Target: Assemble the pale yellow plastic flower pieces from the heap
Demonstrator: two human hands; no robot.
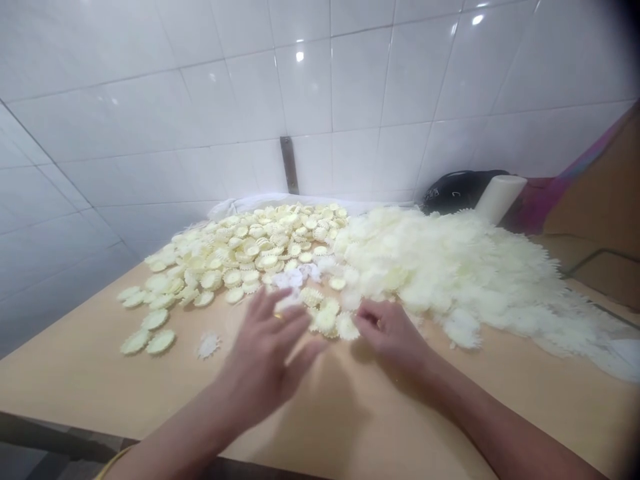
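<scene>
My left hand (pixel 273 347) hovers over the table with its fingers spread, holding nothing that I can see. To its right, my right hand (pixel 387 327) is curled with thumb and fingers together; what they grip, if anything, is hidden. Beside those fingers lies a small group of pale yellow, scalloped-edged discs (pixel 326 317). Behind my left hand spreads a heap of similar shallow discs (pixel 255 247), some of them stacked. A large pile of thin, whitish, toothed-edge sheets (pixel 425 253) lies behind and right of my right hand.
The light wooden table (pixel 75 360) stands against a white tiled wall (pixel 350 80). One loose white toothed piece (pixel 209 345) lies left of my left hand. At the back right are a black bag (pixel 453 189), a white cylinder (pixel 501 197) and a brown cardboard panel (pixel 595 200).
</scene>
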